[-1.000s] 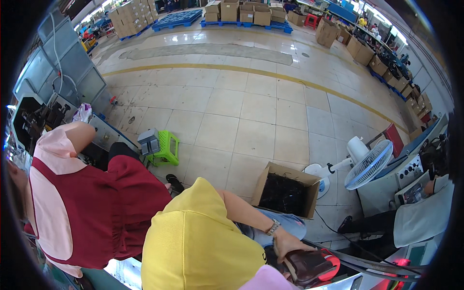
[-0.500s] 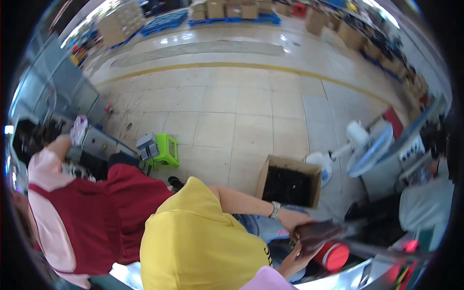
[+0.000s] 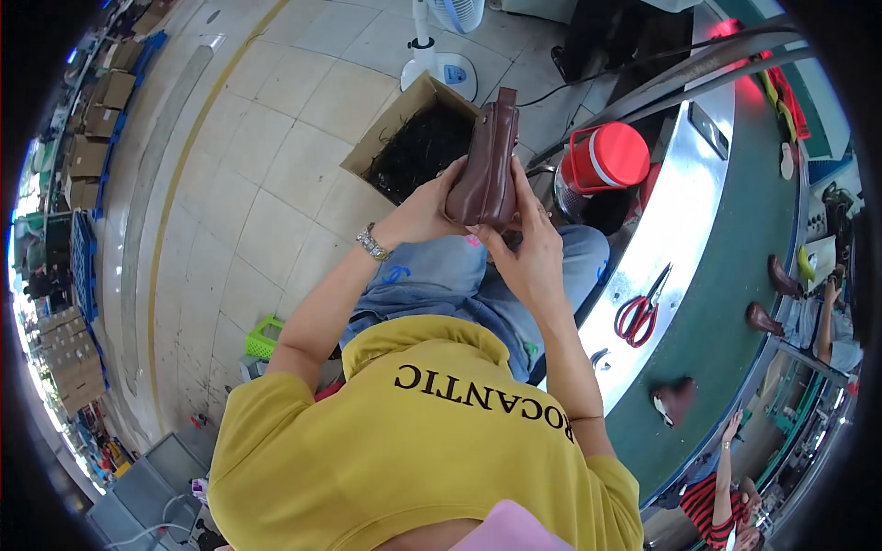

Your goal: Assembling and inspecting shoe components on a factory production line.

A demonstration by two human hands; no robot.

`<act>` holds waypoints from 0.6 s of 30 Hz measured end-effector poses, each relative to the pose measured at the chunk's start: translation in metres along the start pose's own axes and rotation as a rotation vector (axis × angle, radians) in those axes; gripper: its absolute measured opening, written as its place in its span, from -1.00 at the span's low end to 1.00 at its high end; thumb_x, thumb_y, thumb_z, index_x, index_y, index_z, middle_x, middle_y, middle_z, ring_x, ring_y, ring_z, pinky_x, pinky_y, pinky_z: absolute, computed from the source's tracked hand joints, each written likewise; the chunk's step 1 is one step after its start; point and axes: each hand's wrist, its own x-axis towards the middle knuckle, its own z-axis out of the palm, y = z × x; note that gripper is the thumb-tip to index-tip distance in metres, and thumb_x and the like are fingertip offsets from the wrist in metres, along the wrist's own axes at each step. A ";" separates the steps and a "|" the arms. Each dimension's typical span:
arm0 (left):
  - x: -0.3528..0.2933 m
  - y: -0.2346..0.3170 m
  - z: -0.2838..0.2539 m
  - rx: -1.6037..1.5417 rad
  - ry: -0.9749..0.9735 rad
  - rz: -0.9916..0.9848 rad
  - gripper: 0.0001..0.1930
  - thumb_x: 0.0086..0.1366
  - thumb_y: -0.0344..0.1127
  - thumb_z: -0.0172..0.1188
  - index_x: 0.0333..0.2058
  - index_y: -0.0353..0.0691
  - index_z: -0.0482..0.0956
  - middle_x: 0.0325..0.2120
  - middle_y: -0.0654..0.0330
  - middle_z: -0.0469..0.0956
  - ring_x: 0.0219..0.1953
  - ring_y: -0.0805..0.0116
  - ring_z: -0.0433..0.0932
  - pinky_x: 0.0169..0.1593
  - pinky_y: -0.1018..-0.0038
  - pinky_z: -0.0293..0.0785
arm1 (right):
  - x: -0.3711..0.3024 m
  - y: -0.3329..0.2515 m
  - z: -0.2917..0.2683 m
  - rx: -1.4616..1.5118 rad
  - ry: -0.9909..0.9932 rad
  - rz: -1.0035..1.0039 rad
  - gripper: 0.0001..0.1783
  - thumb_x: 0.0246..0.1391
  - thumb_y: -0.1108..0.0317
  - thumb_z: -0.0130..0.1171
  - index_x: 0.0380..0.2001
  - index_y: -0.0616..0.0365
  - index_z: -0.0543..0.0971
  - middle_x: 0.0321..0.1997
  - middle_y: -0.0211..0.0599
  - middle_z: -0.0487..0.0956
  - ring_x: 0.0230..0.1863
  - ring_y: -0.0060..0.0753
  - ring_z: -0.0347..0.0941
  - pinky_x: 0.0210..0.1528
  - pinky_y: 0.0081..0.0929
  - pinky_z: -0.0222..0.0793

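A glossy brown leather ankle boot (image 3: 489, 170) is held up above my lap, its narrow shaft with a pull tab pointing away from me. My left hand (image 3: 430, 204), with a metal watch on the wrist, grips the boot's left side near the toe. Fingers of my right hand (image 3: 535, 248) are wrapped along its right side, the thumb at the toe end. The boot's sole is not visible.
Beyond the boot stands a cardboard box (image 3: 360, 158) holding black scraps. A red-lidded jug (image 3: 617, 154) is right of it. Red-handled scissors (image 3: 640, 312) and a phone (image 3: 708, 130) lie on the metal edge beside a green conveyor (image 3: 712, 312) carrying brown boots. A fan (image 3: 439, 73) stands ahead.
The view has swung right, bringing the conveyor and scissors into sight and the boot to the middle. Both hands still hold the boot, which now shows more plainly.
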 end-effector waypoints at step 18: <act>-0.004 0.004 -0.004 -0.088 -0.069 -0.050 0.03 -0.03 -0.31 0.44 0.33 -0.29 -0.05 0.15 -0.04 0.37 0.16 0.28 0.40 0.19 0.37 0.32 | 0.001 -0.008 -0.020 0.059 -0.007 -0.073 -0.12 -0.22 0.16 0.51 0.16 0.36 0.41 -0.17 -0.02 0.65 -0.19 -0.34 0.62 -0.07 -0.47 0.47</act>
